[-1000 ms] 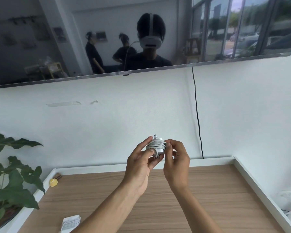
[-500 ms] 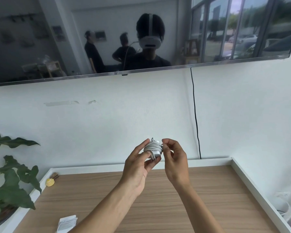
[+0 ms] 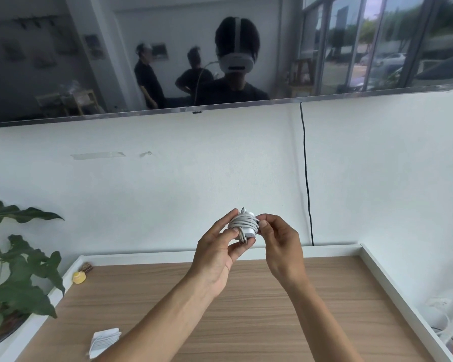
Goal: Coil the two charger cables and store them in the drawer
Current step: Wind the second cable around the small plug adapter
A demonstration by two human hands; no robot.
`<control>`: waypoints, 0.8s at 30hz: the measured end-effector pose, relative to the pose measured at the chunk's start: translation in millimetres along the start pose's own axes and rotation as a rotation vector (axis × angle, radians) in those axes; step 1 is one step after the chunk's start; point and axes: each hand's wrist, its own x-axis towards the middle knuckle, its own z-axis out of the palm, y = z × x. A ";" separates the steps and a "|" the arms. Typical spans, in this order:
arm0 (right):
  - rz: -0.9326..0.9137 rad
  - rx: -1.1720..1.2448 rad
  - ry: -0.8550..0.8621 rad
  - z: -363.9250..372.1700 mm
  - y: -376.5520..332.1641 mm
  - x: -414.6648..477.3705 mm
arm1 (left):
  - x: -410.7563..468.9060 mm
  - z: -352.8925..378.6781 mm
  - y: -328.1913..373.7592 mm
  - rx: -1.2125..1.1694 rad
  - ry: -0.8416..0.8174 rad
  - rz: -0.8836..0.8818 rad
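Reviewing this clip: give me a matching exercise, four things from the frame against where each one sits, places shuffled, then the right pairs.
Things:
1. charger with coiled cable
2. white wrapped bundle
3. small yellow object
4. black cord

Places:
A. hanging down the wall
B. held between left hand and right hand
C. tabletop's far left corner
D. tabletop's near left edge

Pairs: 1-B, 2-D, 3-C, 4-A

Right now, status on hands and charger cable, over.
Left hand and right hand both gripping coiled charger cable, held above desk. Drawer not in view. Nothing obstructing.
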 end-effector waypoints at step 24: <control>0.170 0.294 0.098 14.7 -5.7 -17.2 | -1.1 -9.3 -0.2 -0.114 0.042 -0.027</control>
